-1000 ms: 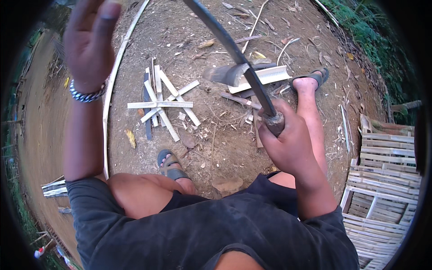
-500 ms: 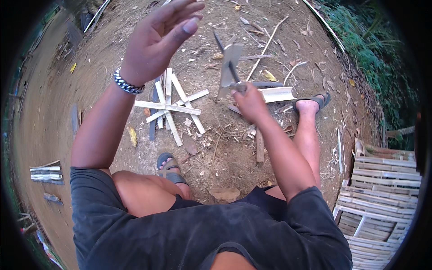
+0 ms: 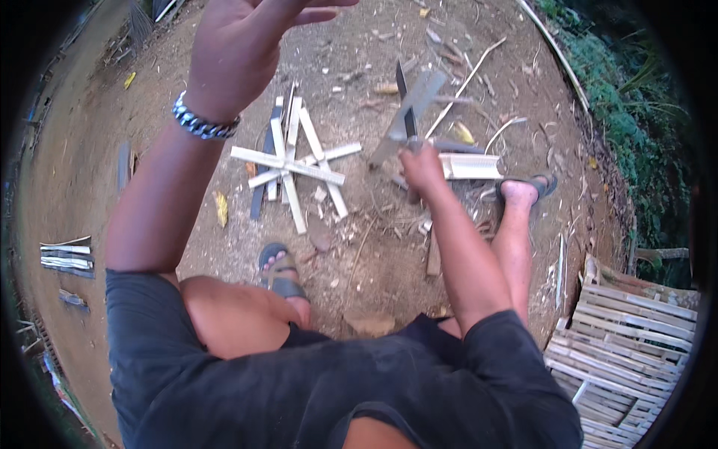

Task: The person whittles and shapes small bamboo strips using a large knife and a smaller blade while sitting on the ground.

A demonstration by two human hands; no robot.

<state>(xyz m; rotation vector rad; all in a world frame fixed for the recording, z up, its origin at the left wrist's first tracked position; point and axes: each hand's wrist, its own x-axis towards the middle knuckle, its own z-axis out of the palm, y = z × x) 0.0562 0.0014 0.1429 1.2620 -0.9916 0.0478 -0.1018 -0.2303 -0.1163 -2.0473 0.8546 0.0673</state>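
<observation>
My right hand (image 3: 421, 165) grips a long dark-bladed knife (image 3: 410, 123) by its handle, the blade pointing away from me. A flat greyish piece of split bamboo (image 3: 425, 93) lies across the blade, which shows above and below it and seems lodged in it. My left hand (image 3: 235, 52), raised high with a chain bracelet on the wrist, has its fingers stretched out and holds nothing; the top edge cuts part of it off. Below it, several pale bamboo strips (image 3: 308, 170) lie crossed on the ground. A pale half-round bamboo piece (image 3: 471, 166) lies right of my right hand.
Between my sandalled feet stands a wooden stump (image 3: 369, 323). Chips and sticks litter the dirt (image 3: 351, 247). At the left lies a small bundle of strips (image 3: 67, 258). A slatted bamboo platform (image 3: 621, 352) is at lower right, with green plants (image 3: 628, 97) beyond.
My left hand has risen further toward the top edge. My right hand has shifted slightly right, and the knife with the bamboo piece has tilted. The view has shifted a little.
</observation>
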